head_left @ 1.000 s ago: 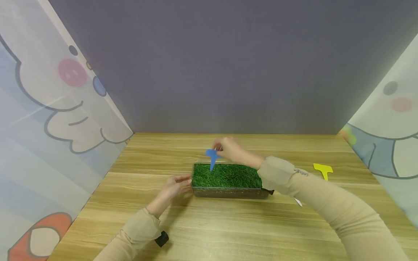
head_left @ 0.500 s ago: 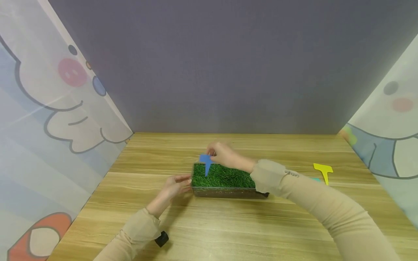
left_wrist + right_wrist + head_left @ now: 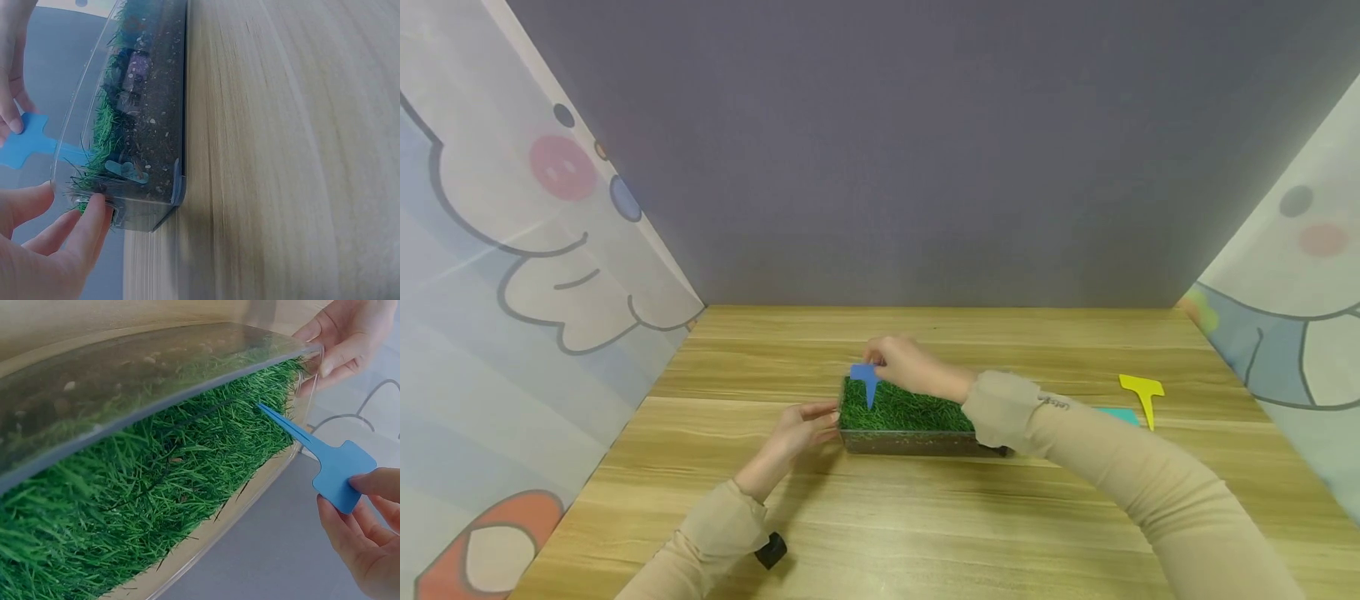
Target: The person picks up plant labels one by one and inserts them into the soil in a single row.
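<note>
A long clear planter (image 3: 910, 444), with dark soil and green grass (image 3: 187, 487), stands on the wooden table. My right hand (image 3: 904, 367) pinches a blue T-shaped plant label (image 3: 345, 472) by its wide head, thumb on one face and fingers on the other. The label's pointed stem angles down, its tip right at the grass near the planter's left end. At that same end my left hand (image 3: 797, 432) rests its extended fingertips against the end wall and rim. Dark soil with pale bits shows through the side in the left wrist view.
On the table (image 3: 925, 525) at right lie a yellow plant label (image 3: 1142, 387) and a turquoise piece (image 3: 1120, 415), partly covered by the right sleeve. A small black block (image 3: 771, 550) sits by the left cuff. A grey panel (image 3: 940, 167) rises behind the table.
My right hand has moved left and downward with the blue label, bringing its tip toward the planter's left end. The turquoise piece has come into view beside the sleeve. My left hand stays in place.
</note>
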A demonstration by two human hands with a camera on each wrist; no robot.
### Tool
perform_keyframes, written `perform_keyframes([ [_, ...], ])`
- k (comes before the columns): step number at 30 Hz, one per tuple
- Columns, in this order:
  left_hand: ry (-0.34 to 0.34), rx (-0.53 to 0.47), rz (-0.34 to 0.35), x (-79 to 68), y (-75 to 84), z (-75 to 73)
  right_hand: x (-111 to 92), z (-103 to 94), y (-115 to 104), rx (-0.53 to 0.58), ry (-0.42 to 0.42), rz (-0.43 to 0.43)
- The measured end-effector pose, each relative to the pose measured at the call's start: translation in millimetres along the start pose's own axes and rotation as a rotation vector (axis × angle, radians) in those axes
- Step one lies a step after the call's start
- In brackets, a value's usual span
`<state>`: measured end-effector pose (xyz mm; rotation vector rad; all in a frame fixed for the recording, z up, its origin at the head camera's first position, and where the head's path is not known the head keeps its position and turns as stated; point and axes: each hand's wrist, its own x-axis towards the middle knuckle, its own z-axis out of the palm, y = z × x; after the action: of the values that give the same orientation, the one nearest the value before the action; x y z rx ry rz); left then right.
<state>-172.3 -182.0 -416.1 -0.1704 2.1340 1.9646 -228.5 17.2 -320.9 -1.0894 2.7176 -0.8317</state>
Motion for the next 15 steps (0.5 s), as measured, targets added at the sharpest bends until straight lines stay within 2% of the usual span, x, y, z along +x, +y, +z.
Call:
perform_keyframes([
  [2, 0.043, 0.012, -0.026, -6.8, 10.2, 6.2, 0.5, 1.7, -0.1, 0.003, -0.004, -0.005],
  [4, 0.052, 0.006, -0.04, -8.1, 12.7, 7.9, 1.1, 3.4, 0.2, -0.006, -0.01, -0.013],
  [15, 0.069, 0.012, -0.029, -6.8, 11.0, 9.0, 4.6, 14.9, 2.3, 0.014, -0.043, -0.015],
])
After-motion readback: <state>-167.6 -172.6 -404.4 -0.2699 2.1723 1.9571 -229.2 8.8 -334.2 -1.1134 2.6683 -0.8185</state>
